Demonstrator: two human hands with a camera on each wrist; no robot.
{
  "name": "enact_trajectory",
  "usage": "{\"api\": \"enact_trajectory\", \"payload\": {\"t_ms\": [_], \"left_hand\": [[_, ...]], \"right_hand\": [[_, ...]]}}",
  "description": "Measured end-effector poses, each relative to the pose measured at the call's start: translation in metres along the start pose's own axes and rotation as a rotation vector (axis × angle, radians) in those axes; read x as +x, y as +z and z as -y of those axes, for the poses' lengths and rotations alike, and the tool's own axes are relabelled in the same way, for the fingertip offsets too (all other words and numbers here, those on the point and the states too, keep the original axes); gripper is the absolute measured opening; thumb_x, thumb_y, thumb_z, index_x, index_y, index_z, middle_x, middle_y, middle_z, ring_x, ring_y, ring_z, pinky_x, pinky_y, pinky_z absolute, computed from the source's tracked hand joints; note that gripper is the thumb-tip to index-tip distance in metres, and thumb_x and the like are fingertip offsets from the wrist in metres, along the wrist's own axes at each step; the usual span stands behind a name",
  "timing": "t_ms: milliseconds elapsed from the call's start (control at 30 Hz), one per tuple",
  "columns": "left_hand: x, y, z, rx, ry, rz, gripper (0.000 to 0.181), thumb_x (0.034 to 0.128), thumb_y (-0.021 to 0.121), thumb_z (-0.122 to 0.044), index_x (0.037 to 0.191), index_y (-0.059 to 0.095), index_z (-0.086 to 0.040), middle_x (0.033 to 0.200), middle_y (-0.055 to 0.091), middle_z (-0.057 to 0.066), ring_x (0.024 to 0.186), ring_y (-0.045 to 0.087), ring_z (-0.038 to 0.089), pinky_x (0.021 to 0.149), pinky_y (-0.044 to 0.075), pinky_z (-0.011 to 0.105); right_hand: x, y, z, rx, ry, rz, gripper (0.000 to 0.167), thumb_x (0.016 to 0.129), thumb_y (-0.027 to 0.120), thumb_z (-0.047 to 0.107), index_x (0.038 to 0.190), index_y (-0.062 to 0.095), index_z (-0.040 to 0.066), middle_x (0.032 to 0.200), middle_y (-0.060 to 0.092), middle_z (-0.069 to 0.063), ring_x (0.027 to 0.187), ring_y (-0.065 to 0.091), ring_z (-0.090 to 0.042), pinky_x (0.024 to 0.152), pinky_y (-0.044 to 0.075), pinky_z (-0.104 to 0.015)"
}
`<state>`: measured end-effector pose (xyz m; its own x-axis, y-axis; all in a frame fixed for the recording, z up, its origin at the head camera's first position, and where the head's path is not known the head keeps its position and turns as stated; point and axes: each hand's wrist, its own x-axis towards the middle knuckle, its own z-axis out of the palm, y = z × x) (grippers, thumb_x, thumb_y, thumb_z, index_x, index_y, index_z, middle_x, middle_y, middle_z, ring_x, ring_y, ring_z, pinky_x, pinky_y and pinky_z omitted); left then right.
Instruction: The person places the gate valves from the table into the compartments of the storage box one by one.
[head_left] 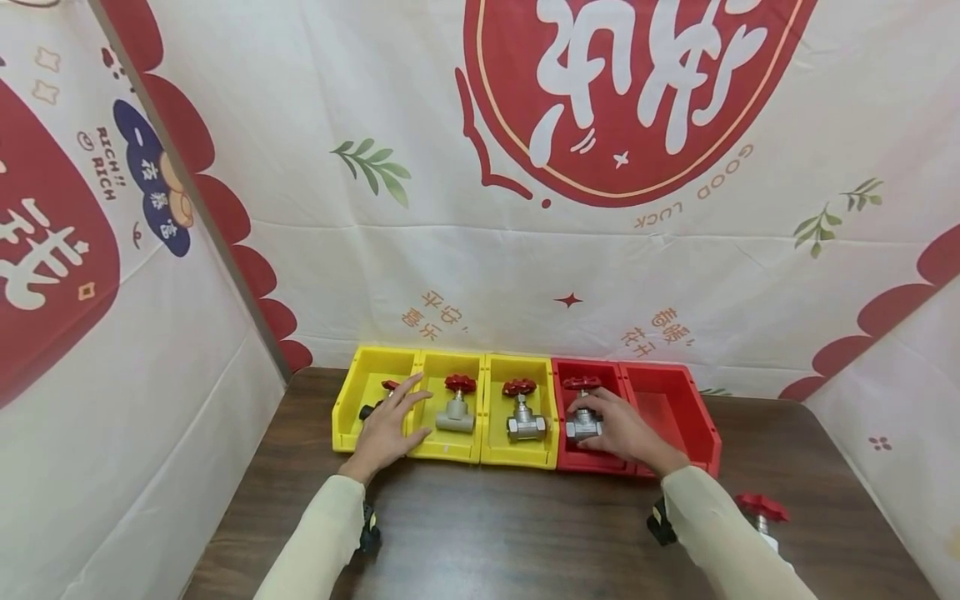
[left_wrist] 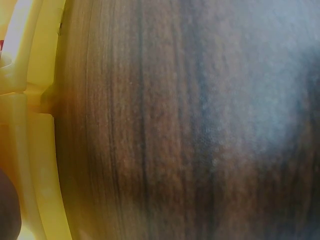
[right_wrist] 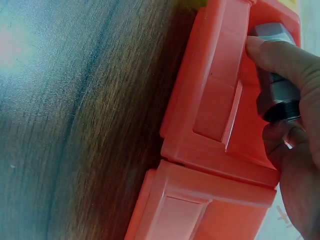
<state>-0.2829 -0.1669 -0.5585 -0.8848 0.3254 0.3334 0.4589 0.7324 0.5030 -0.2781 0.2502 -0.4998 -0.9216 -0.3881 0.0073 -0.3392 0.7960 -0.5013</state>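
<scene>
In the head view, my right hand (head_left: 622,429) grips a metal valve (head_left: 582,428) with a red handwheel (head_left: 581,383) in the left red bin (head_left: 573,460). The right wrist view shows thumb and fingers around the valve's steel body (right_wrist: 275,90). My left hand (head_left: 384,435), fingers spread, hovers over the first two yellow bins. Partly behind it lies a black valve (head_left: 367,411) with a red wheel, in the leftmost yellow bin (head_left: 346,417). Beside its thumb, a grey plastic valve (head_left: 455,417) sits in the second yellow bin (head_left: 442,451).
Another metal valve (head_left: 525,425) sits in the third yellow bin (head_left: 517,457). The right red bin (head_left: 705,433) adjoins the left one. A red-wheeled valve (head_left: 762,507) stands on the wooden table (head_left: 480,533), partly behind my right sleeve. A printed cloth (head_left: 465,275) hangs behind the bins.
</scene>
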Motion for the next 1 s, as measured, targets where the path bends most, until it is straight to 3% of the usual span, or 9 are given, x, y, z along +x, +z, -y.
{"api": "enact_trajectory", "payload": {"t_ms": [167, 500, 800, 1000], "left_hand": [[0.001, -0.001, 0.0, 0.006, 0.001, -0.001, 0.056, 0.0819, 0.075, -0.031, 0.133, 0.054, -0.026, 0.155, 0.02, -0.015, 0.116, 0.051, 0.028, 0.08, 0.045, 0.052], [0.0, 0.0, -0.001, 0.005, 0.009, -0.002, 0.056, 0.0818, 0.075, -0.031, 0.133, 0.054, -0.026, 0.155, 0.021, -0.014, 0.116, 0.052, 0.03, 0.081, 0.045, 0.053], [0.001, -0.001, -0.002, 0.005, 0.02, 0.001, 0.055, 0.0821, 0.075, -0.031, 0.133, 0.055, -0.023, 0.155, 0.02, -0.015, 0.114, 0.053, 0.03, 0.08, 0.046, 0.052], [0.0, -0.001, -0.002, 0.004, 0.012, 0.006, 0.056, 0.0819, 0.075, -0.031, 0.133, 0.054, -0.027, 0.155, 0.02, -0.016, 0.115, 0.053, 0.029, 0.082, 0.046, 0.051]], "right_hand": [[0.005, 0.002, 0.004, -0.031, 0.032, 0.018, 0.052, 0.069, 0.087, 0.027, 0.114, 0.062, 0.029, 0.12, 0.05, -0.004, 0.101, 0.051, -0.025, 0.075, 0.054, -0.041], [0.01, 0.003, 0.008, -0.063, 0.096, 0.058, 0.049, 0.069, 0.086, 0.023, 0.112, 0.062, 0.028, 0.12, 0.05, -0.006, 0.103, 0.05, -0.025, 0.083, 0.051, -0.046], [0.019, 0.008, 0.007, -0.052, 0.155, 0.108, 0.049, 0.068, 0.087, 0.02, 0.11, 0.063, 0.026, 0.122, 0.051, -0.008, 0.105, 0.049, -0.026, 0.089, 0.048, -0.049], [0.027, 0.01, 0.001, 0.022, 0.224, 0.122, 0.048, 0.065, 0.089, 0.019, 0.104, 0.062, 0.027, 0.12, 0.053, -0.006, 0.106, 0.047, -0.026, 0.091, 0.045, -0.052]]}}
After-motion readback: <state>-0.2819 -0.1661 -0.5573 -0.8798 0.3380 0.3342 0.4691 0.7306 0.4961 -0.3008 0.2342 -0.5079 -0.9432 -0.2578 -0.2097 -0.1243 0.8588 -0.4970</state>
